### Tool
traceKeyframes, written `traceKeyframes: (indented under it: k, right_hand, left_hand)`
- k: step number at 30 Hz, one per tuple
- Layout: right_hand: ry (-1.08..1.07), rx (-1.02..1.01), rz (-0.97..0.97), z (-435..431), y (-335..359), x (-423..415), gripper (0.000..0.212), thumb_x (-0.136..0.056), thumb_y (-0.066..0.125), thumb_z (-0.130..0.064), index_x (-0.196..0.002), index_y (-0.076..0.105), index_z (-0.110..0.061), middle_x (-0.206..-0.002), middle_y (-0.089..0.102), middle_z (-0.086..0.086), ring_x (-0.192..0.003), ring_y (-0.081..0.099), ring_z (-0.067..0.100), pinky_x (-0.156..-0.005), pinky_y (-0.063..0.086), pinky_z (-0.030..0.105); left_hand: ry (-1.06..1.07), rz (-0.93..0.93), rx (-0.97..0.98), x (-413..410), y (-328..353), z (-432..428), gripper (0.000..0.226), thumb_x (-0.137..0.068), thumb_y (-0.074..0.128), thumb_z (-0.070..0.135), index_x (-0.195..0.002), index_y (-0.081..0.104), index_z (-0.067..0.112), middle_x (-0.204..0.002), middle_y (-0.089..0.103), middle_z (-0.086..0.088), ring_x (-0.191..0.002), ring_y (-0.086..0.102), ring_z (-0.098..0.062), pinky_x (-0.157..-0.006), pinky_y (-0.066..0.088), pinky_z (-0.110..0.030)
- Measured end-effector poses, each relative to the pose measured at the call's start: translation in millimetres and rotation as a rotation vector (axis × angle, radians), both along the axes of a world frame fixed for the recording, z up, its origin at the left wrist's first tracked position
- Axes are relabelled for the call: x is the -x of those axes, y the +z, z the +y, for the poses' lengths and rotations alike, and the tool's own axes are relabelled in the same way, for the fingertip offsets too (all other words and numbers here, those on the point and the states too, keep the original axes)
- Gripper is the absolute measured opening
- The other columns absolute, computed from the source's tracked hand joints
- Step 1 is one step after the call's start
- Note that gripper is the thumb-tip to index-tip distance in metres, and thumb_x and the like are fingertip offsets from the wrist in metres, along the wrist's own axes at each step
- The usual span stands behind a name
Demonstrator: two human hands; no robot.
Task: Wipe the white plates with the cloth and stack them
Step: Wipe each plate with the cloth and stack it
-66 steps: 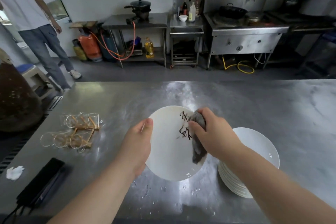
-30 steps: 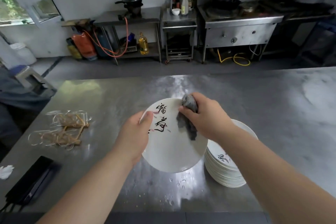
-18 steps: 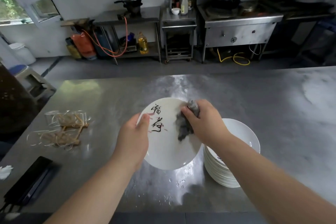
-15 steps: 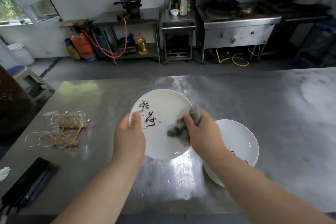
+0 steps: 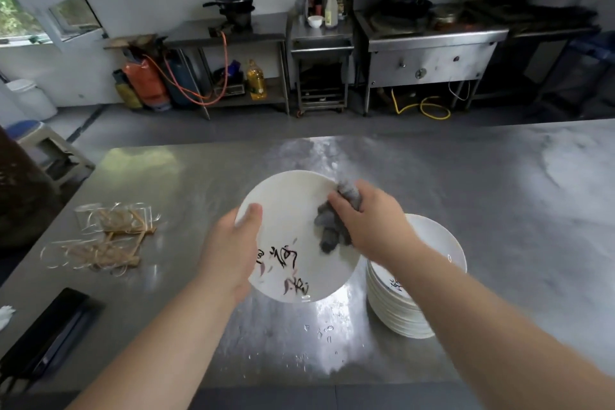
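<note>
The left hand [image 5: 233, 250] grips the round white ceramic plate with dark brush lettering [image 5: 293, 210] by its left rim alone, thumb curled over the face and fingers hidden behind. The plate hangs tilted above the grey steel tabletop [image 5: 499, 210], between the two hands. On the plate's upper right face, the crumpled grey cloth [image 5: 332, 226] is bunched in the right hand [image 5: 376, 226], which clenches it and presses it against the glaze.

The main risk, as I judge it, is that one-sided hold. Water droplets [image 5: 326, 331] lie on the tabletop below the hands, so the rim is probably slick, and a firm push from the cloth far from the thumb could lever the plate loose. It would then hit the steel, or the stack of white plates [image 5: 406, 309] just under the right wrist. A careless right forearm could also nudge that tall stack.
</note>
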State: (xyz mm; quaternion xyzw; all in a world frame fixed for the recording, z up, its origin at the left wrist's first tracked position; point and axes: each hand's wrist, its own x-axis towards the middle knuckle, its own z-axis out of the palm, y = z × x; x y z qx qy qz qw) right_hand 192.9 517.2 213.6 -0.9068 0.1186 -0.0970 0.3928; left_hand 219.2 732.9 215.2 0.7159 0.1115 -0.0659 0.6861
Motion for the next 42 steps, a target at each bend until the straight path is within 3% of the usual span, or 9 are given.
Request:
traceKeyframes:
  k: [4, 10, 16, 23, 29, 32, 35, 39, 42]
  right_hand:
    - [-0.135, -0.312, 0.106, 35.8, -49.1, 41.4, 0.028, -0.098, 0.057, -0.053, -0.084, 0.062, -0.03, -0.064, 0.066, -0.009, -0.056, 0.063, 0.004, -0.049, 0.043, 0.018]
    - [-0.031, -0.093, 0.077, -2.9, -6.3, -0.9, 0.031, -0.1, 0.057, -0.053, -0.089, 0.064, -0.025, -0.078, 0.067, -0.012, -0.073, 0.061, 0.004, -0.059, 0.04, 0.017]
    - [-0.161, -0.712, 0.096, 64.7, -31.8, 52.9, 0.011, -0.096, 0.066, -0.028, -0.092, 0.068, -0.018, -0.064, 0.072, -0.003, -0.045, 0.064, 0.009, -0.04, 0.044, 0.019]
    - [-0.066, -0.449, 0.075, -0.4, -11.3, 14.1, 0.035, -0.102, 0.051, -0.057, -0.096, 0.069, -0.027, -0.077, 0.077, -0.004, -0.072, 0.074, 0.016, -0.066, 0.056, 0.03]
    - [-0.316, -1.252, 0.325, 14.7, -48.3, 9.7, 0.062, -0.095, 0.05, -0.071, -0.115, 0.075, -0.018, -0.093, 0.076, 0.023, -0.07, 0.07, 0.035, -0.065, 0.055, 0.034]
    - [-0.478, -1.123, 0.325, 15.6, -63.6, 10.7, 0.071, -0.093, 0.044, -0.077, -0.111, 0.073, -0.015, -0.099, 0.075, 0.019, -0.077, 0.07, 0.035, -0.056, 0.051, 0.029]
    - [-0.41, -1.052, 0.189, 13.9, -58.0, 4.6, 0.089, -0.084, 0.032, -0.084, -0.097, 0.07, -0.004, -0.086, 0.071, 0.024, -0.068, 0.064, 0.034, -0.05, 0.043, 0.025]
    - [-0.054, -1.254, -0.021, 10.7, -33.9, 7.1, 0.068, -0.09, 0.05, -0.06, -0.09, 0.067, 0.007, -0.09, 0.066, 0.041, -0.056, 0.066, 0.035, -0.044, 0.046, 0.027]
    - [0.057, -1.013, 0.045, 15.9, -30.0, 16.0, 0.057, -0.104, 0.044, -0.055, -0.101, 0.079, -0.009, -0.097, 0.078, 0.02, -0.086, 0.076, 0.033, -0.061, 0.057, 0.031]
  left_hand:
    - [0.17, 0.019, 0.068, 1.8, -23.9, -5.8, 0.023, -0.105, 0.059, 0.04, -0.092, 0.075, 0.032, -0.091, 0.081, 0.004, -0.098, 0.077, -0.031, -0.082, 0.064, -0.058]
    - [0.197, 0.019, 0.118, 8.5, -30.3, -12.5, 0.022, -0.107, 0.057, 0.038, -0.094, 0.074, 0.033, -0.09, 0.081, 0.007, -0.091, 0.079, -0.027, -0.08, 0.065, -0.057]
    - [0.345, -0.001, 0.222, 15.3, -25.4, -35.6, 0.023, -0.108, 0.052, 0.044, -0.097, 0.068, 0.031, -0.098, 0.079, 0.006, -0.099, 0.076, -0.025, -0.083, 0.063, -0.044]
    - [0.118, 0.072, 0.125, 8.8, -29.1, -1.5, 0.024, -0.092, 0.06, 0.053, -0.099, 0.076, 0.036, -0.1, 0.082, 0.002, -0.1, 0.077, -0.03, -0.088, 0.062, -0.06]
    - [0.029, 0.069, -0.328, 17.2, -51.4, -6.6, 0.038, -0.097, 0.058, 0.05, -0.122, 0.069, 0.023, -0.092, 0.076, 0.002, -0.084, 0.073, -0.02, -0.064, 0.061, -0.038]
    - [-0.151, 0.593, -0.028, 17.5, -48.0, -3.1, 0.063, -0.097, 0.05, 0.076, -0.129, 0.065, 0.024, -0.11, 0.079, -0.014, -0.1, 0.076, -0.039, -0.068, 0.064, -0.054]
    - [-0.239, 0.869, 0.442, 11.2, -50.4, 5.9, 0.125, -0.072, 0.028, 0.105, -0.148, 0.052, 0.008, -0.153, 0.049, -0.032, -0.145, 0.039, -0.057, -0.105, 0.04, -0.075]
    - [0.006, 0.593, 0.816, 6.9, -34.8, 2.4, 0.045, -0.089, 0.066, 0.032, -0.128, 0.058, 0.012, -0.108, 0.071, -0.024, -0.093, 0.075, -0.041, -0.081, 0.063, -0.053]
    - [0.02, 0.383, 0.794, 2.2, -28.1, 9.4, 0.053, -0.096, 0.06, 0.008, -0.142, 0.049, 0.033, -0.125, 0.072, -0.014, -0.09, 0.08, -0.03, -0.08, 0.06, -0.049]
